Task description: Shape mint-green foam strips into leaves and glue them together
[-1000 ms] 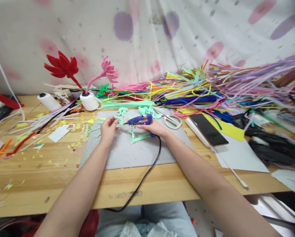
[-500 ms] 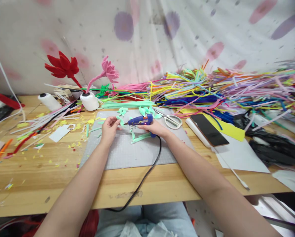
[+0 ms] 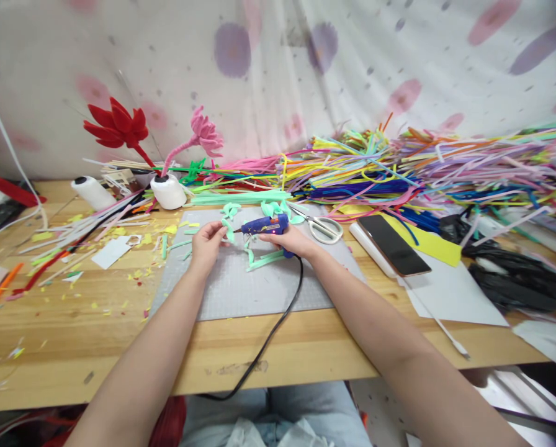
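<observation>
My right hand is closed round a blue glue gun, whose nozzle points left. A black cord runs from the gun's handle down over the table's front edge. Between the fingertips of my left hand is a mint-green pipe-cleaner petal, close to the nozzle; whether they touch I cannot tell. More mint-green petals lie just behind the gun. Cut mint-green pipe cleaners rest on the grey cutting mat under my hands.
Scissors lie on the mat's right side, near a phone. Behind is a heap of coloured pipe cleaners. A red flower and a pink flower rise by a white spool. Yellow scraps litter the left.
The petal in my left fingers has turned slightly, its tip now lower beside the nozzle. My right hand and the glue gun have hardly moved.
</observation>
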Demonstrator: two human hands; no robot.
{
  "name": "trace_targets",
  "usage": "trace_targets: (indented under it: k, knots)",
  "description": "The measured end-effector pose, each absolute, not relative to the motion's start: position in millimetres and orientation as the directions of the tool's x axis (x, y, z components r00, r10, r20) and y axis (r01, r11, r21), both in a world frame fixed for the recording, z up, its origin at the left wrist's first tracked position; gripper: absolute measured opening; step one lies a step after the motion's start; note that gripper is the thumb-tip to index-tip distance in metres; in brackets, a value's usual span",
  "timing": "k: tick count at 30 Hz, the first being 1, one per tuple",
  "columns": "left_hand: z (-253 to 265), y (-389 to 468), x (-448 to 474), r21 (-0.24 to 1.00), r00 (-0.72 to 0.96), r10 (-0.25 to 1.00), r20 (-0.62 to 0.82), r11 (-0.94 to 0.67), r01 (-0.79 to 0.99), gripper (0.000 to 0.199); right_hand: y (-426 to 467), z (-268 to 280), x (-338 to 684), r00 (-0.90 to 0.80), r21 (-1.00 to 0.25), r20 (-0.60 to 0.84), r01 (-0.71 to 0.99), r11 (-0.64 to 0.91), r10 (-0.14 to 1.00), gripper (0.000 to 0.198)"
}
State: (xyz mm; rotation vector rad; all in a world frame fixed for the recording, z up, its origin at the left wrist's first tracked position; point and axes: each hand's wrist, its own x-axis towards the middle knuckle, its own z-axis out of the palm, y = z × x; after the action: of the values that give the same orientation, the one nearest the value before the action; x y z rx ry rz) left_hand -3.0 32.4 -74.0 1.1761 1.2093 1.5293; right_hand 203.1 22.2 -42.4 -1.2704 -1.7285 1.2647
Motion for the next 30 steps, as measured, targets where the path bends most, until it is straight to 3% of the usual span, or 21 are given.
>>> trace_targets:
  k: [30]
  knots:
    - [-75.8, 29.7, -1.9, 0.993, -0.198, 0.974, 0.113, -0.116, -0.006, 0.028, 21.3, -38.2, 202.8, -0.265, -0.953, -0.044, 0.300, 0.039, 0.963, 0.036]
